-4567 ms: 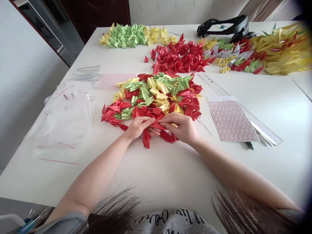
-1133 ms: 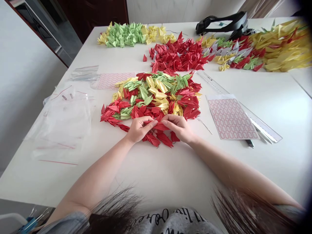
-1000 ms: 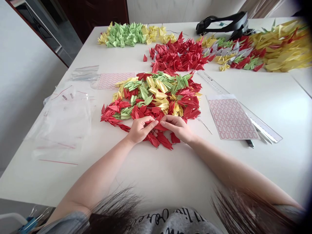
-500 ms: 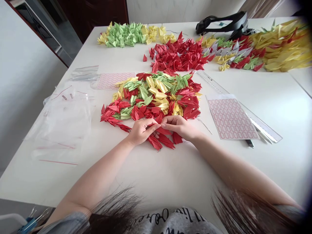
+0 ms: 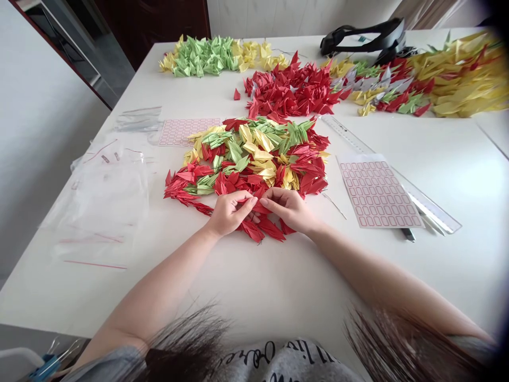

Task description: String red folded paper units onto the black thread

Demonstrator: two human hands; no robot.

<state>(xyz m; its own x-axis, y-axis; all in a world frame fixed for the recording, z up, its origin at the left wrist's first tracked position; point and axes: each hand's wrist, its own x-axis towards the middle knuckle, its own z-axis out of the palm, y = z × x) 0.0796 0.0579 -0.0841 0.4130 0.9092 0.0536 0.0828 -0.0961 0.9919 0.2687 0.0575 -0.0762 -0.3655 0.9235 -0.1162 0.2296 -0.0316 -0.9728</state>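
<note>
The left hand [image 5: 229, 214] and the right hand [image 5: 288, 209] are half closed, and their fingertips pinch a red paper crane [image 5: 260, 208] between them. This crane lies at the lower edge of the mixed pile of paper cranes [image 5: 250, 159], in the middle of the white surface [image 5: 397, 286].

Your left hand [image 5: 229, 214] and right hand [image 5: 288, 208] met at the near edge of a loose heap of folded paper cranes [image 5: 246, 159], mixed red, yellow and pale green; your fingertips [image 5: 248, 200] bore on a red crane [image 5: 260, 208] between your hands; more red cranes [image 5: 254, 230] lay spilled just below your hands, nearest you.
</note>
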